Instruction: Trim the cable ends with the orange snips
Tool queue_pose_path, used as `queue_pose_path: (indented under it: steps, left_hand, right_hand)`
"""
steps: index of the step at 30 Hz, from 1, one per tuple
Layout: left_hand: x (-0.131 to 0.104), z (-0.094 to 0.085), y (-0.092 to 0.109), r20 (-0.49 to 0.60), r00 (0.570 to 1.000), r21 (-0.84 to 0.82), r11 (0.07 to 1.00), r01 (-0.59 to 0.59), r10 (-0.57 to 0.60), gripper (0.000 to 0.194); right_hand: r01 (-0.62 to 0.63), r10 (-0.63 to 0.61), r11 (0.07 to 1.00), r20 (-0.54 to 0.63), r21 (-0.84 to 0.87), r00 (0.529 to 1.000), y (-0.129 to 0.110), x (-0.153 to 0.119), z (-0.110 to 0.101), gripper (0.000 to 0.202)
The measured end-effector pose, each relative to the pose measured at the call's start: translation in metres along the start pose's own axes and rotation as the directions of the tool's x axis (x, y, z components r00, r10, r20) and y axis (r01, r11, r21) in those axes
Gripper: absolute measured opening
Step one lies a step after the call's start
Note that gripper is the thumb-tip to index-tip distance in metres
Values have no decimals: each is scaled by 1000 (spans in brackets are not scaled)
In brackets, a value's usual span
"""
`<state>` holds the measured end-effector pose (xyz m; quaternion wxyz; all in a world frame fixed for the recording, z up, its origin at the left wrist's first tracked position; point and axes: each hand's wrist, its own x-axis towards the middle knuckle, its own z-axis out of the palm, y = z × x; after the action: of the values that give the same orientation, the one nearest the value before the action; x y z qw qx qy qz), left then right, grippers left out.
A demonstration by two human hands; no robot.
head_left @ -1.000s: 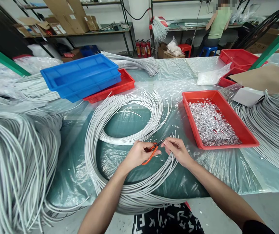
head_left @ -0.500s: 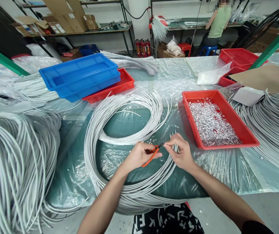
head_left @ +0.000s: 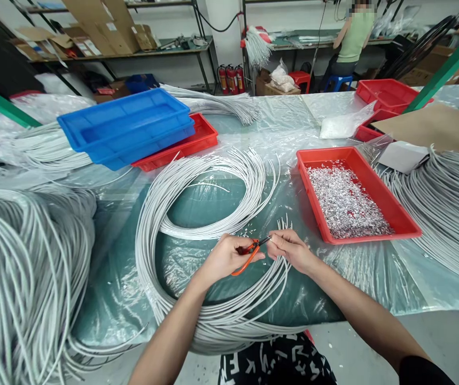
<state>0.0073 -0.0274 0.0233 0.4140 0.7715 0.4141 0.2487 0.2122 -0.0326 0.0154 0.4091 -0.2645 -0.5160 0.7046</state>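
Observation:
My left hand (head_left: pixel 226 258) is closed around orange-handled pliers (head_left: pixel 249 260), whose dark jaws point right. Right at the jaw tips, my right hand (head_left: pixel 289 250) is closed, thumb and fingers pinching the end of a light grey cable; the end itself is mostly hidden by the fingers. Beneath both hands lies a large coil of light grey cables (head_left: pixel 229 315), its loose ends (head_left: pixel 284 222) fanning out just beyond my right hand. Behind it rests a second coil of whiter cables (head_left: pixel 197 231), partly overlapping the first on the left.
To the right, a red tray (head_left: pixel 320 214) holds many small shiny pieces. Blue trays (head_left: pixel 133 136) sit on another red tray (head_left: pixel 209 138) at back left. Large cable heaps flank me on the left (head_left: pixel 32 267) and right (head_left: pixel 445 203). A person (head_left: pixel 353 43) sits far behind.
My right hand has turned and its fingers have curled in closer around the cable end at the jaws. My left hand and the pliers hold nearly the same position. The view has shifted slightly.

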Motion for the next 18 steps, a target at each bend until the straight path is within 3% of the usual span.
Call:
queue_pose_path:
  steps: [3,8,12,18]
  left_hand:
    - [0,0,0,-19,1000,28,999,-20,21,50]
    - [1,-1,2,-30,1000,13,1000,5,-5,46]
    - [2,-2,5,-115,993,-95,995,12,-23,33]
    - [-1,3,7,-271,958,-354,935,-8,-95,29]
  right_hand:
    - [-162,140,948,96,274,985,2,1,2,46]
    - [-233,184,887,156,399,970,-1,2,1,46]
    - [-164,141,915,88,368,986,-3,2,3,47]
    - [-73,74,990,-5,120,997,3,1,9,42]
